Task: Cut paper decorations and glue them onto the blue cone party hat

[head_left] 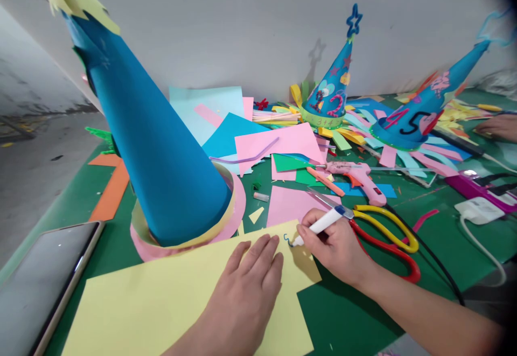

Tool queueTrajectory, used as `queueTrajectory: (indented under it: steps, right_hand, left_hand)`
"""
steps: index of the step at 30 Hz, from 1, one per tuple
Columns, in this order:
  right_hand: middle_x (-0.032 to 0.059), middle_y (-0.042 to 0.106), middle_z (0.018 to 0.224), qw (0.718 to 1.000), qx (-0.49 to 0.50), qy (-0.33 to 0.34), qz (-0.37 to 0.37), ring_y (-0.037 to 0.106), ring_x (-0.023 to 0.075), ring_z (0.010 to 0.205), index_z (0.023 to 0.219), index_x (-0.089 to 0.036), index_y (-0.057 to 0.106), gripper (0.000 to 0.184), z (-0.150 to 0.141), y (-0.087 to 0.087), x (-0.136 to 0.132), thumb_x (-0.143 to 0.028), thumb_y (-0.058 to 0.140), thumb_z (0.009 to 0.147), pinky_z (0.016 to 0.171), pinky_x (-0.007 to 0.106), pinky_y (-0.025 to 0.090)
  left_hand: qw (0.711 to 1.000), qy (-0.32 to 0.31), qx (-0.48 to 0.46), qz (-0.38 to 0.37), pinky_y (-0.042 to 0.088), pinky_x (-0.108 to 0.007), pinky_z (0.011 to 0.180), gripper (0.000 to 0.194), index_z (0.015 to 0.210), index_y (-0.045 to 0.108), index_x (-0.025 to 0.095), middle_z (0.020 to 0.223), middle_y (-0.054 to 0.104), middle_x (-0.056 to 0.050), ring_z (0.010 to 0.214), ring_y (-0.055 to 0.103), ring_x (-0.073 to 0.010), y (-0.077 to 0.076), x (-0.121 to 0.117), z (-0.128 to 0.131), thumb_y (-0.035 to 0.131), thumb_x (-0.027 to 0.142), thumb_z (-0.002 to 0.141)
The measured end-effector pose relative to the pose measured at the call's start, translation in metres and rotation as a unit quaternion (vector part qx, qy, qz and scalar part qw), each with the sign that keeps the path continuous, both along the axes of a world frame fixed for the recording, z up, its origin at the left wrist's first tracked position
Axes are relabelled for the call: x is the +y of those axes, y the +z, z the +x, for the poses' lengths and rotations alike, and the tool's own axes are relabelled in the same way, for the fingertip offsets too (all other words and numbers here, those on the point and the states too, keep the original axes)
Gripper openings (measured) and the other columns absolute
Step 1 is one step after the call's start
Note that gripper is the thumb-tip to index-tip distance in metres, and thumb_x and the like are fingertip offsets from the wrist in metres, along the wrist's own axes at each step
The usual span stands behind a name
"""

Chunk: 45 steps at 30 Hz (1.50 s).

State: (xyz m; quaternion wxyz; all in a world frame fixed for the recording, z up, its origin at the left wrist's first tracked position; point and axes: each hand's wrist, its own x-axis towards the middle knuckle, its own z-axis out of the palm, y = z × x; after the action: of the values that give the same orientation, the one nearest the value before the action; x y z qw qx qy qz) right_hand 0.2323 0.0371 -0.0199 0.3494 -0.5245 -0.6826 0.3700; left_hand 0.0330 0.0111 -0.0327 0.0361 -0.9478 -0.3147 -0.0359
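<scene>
A large sheet of yellow paper point(161, 297) lies on the green table before me. My left hand point(250, 286) rests flat on it, fingers stretched out toward the drawn mark. My right hand point(333, 245) grips a white marker point(325, 221) with a blue end, its tip touching the sheet near the upper right corner. A short wavy blue line point(286, 238) shows just left of the tip. Behind the sheet stands a tall blue paper cone hat point(161, 156) with a pink and yellow brim. Scissors point(388, 232) with red and yellow handles lie beyond my right hand.
A phone point(48, 280) lies at the left. A pink glue gun point(359, 175) with a black cord rests behind the scissors. Two decorated cone hats point(329, 89) stand at the back among paper scraps. Another person's hand point(498, 127) is at the far right, near a purple power strip point(476, 189).
</scene>
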Motion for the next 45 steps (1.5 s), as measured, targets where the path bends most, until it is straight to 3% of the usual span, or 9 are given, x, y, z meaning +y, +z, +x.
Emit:
queueTrajectory:
  steps: [9,17,26,36,45]
  right_hand:
    - [-0.0041,0.043,0.054,1.000,-0.011,-0.016,0.008,0.039,0.0104,0.047,0.068,-0.020,0.045,0.017,0.0015,-0.0012,-0.0004,-0.026,0.044,0.083,0.043,0.023,0.030]
    - [-0.0025,0.047,0.053,0.999,-0.015,-0.044,0.016,0.045,0.0118,0.048,0.066,-0.020,0.046,0.020,0.0030,-0.0027,0.0007,-0.030,0.045,0.083,0.044,0.024,0.034]
    - [-0.0029,0.047,0.052,0.998,-0.020,-0.053,0.021,0.045,0.0118,0.046,0.066,-0.020,0.046,0.020,0.0019,-0.0026,0.0003,-0.030,0.046,0.083,0.044,0.025,0.034]
    - [-0.0033,0.048,0.053,0.999,-0.016,-0.018,0.022,0.044,0.0114,0.047,0.070,-0.020,0.048,0.016,0.0077,-0.0026,0.0024,-0.028,0.046,0.083,0.044,0.024,0.034]
    - [-0.0016,0.050,0.055,0.999,-0.005,-0.026,0.032,0.046,0.0126,0.048,0.070,-0.021,0.050,0.013,0.0091,-0.0047,-0.0009,-0.026,0.049,0.082,0.044,0.026,0.035]
  left_hand:
    - [1.000,0.000,0.002,-0.009,0.034,-0.047,0.094,0.043,0.123,0.041,0.013,0.136,0.036,-0.013,0.124,0.030,-0.0305,0.0011,-0.0005,-0.0004,0.040,0.013,0.080]
    - [1.000,0.009,-0.012,0.007,0.037,-0.044,0.092,0.036,0.118,0.046,0.016,0.131,0.044,-0.011,0.121,0.036,-0.0275,0.0040,-0.0013,-0.0004,0.039,0.016,0.082]
    - [1.000,-0.009,0.011,0.020,0.037,-0.047,0.091,0.043,0.120,0.044,0.013,0.133,0.040,-0.014,0.121,0.034,-0.0308,0.0015,-0.0012,-0.0030,0.041,0.013,0.078]
    - [1.000,0.001,-0.002,0.014,0.034,-0.045,0.092,0.042,0.122,0.042,0.014,0.133,0.041,-0.012,0.122,0.034,-0.0290,0.0003,-0.0016,-0.0020,0.039,0.015,0.080]
    - [1.000,0.003,0.001,0.007,0.033,-0.046,0.092,0.045,0.123,0.041,0.014,0.134,0.039,-0.013,0.122,0.032,-0.0297,0.0006,-0.0014,-0.0015,0.041,0.012,0.078]
